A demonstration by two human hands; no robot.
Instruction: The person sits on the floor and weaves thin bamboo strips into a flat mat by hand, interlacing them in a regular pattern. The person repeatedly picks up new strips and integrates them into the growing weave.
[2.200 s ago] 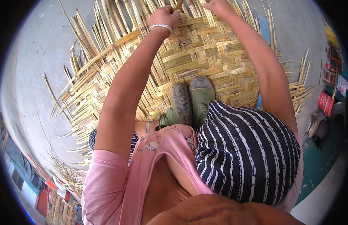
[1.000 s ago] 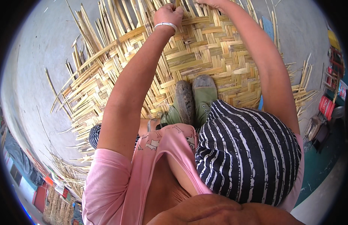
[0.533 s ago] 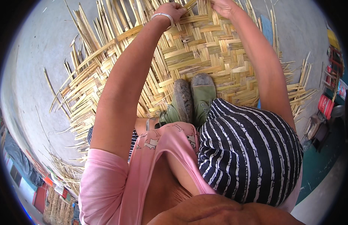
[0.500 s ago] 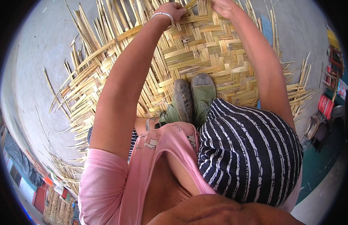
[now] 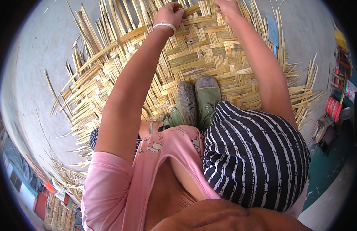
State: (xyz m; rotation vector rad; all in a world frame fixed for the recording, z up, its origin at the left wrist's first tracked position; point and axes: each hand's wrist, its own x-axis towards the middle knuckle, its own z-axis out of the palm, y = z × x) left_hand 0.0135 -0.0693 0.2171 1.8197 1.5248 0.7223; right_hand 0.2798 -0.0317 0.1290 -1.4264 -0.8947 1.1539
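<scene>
A mat of flattened yellow-green reed strips, woven in a slanting pattern, lies on the floor under my feet. At its far edge my left hand is closed, its fingers curled at the end of a crosswise reed strip. My right hand is closed too, a little to the right, with its fingertips pinched on an upright strip at the weave's far edge. The top of the frame cuts off part of the work there.
Loose reed ends fan out past the mat's left and far sides. My green shoes stand on the weave. A flat blue piece lies at the right. Beyond are a red container and other items; cut reeds lie lower left.
My left hand has drawn slightly left and toward me, its fingers more curled. My right hand has shifted a little left, and more of the blue piece shows.
</scene>
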